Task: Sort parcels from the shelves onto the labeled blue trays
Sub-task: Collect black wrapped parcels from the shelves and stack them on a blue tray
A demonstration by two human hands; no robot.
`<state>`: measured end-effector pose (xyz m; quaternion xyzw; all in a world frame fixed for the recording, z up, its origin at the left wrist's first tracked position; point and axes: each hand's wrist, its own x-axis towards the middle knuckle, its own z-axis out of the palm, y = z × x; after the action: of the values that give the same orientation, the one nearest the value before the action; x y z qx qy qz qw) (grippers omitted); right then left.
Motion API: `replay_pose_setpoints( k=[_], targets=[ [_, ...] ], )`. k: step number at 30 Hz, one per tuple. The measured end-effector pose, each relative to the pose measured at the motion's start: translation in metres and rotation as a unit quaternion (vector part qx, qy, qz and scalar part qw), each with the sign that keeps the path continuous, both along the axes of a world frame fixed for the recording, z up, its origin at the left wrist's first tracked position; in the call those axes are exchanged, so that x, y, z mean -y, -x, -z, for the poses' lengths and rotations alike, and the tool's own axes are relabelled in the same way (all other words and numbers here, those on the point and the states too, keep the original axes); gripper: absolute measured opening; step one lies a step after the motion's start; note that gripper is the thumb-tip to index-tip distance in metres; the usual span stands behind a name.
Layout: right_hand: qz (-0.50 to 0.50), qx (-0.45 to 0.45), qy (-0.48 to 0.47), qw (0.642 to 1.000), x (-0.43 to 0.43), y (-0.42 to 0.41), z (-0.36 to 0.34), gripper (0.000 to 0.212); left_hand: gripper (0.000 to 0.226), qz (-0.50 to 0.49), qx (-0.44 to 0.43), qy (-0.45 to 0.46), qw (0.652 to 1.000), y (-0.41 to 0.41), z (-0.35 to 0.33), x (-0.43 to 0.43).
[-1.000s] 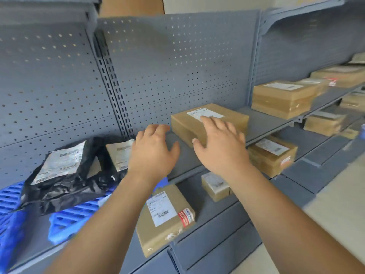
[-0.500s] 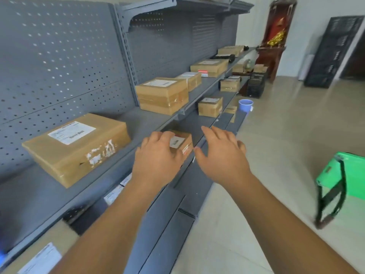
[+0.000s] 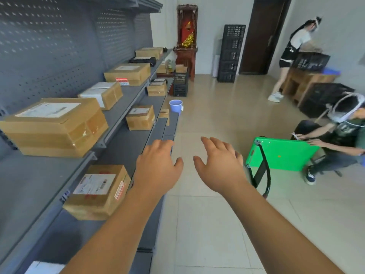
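Two bare hands reach forward with nothing in their grip: the left hand (image 3: pixel 158 167) hangs over the front edge of the grey metal shelves (image 3: pixel 126 95), the right hand (image 3: pixel 219 165) over the open pale tiled floor (image 3: pixel 217 224), both with fingers spread and released. At nine o'clock the upper shelf carries four brown cardboard parcels in a row; the nearest large taped parcel (image 3: pixel 57 125) sits close to the shelf lip. Just left of the left wrist lies a labelled cardboard parcel (image 3: pixel 98 190) on the lower shelf. At three o'clock stands a green folding cart (image 3: pixel 282 155), well apart from the shelves.
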<state>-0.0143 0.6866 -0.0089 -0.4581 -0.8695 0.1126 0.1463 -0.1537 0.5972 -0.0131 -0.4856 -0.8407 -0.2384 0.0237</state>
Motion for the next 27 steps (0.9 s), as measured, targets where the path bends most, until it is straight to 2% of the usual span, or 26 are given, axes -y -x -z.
replay_pose_setpoints(
  k=[7, 14, 19, 27],
  targets=[
    [0.083, 0.006, 0.018, 0.996, -0.067, 0.044, 0.005, 0.061, 0.050, 0.073, 0.012, 0.016, 0.997, 0.055, 0.012, -0.090],
    [0.130, 0.009, 0.030, 0.991, -0.138, 0.066, 0.014, 0.061, 0.054, 0.117, -0.011, 0.041, 0.992, 0.084, 0.024, -0.180],
    [0.129, 0.009, 0.039, 0.991, -0.209, 0.086, 0.025, 0.062, 0.054, 0.128, -0.025, 0.059, 0.990, 0.098, 0.030, -0.252],
    [0.074, 0.001, 0.039, 0.997, -0.364, 0.124, 0.014, 0.062, 0.051, 0.086, -0.040, 0.067, 0.993, 0.127, 0.013, -0.387]
  ],
)
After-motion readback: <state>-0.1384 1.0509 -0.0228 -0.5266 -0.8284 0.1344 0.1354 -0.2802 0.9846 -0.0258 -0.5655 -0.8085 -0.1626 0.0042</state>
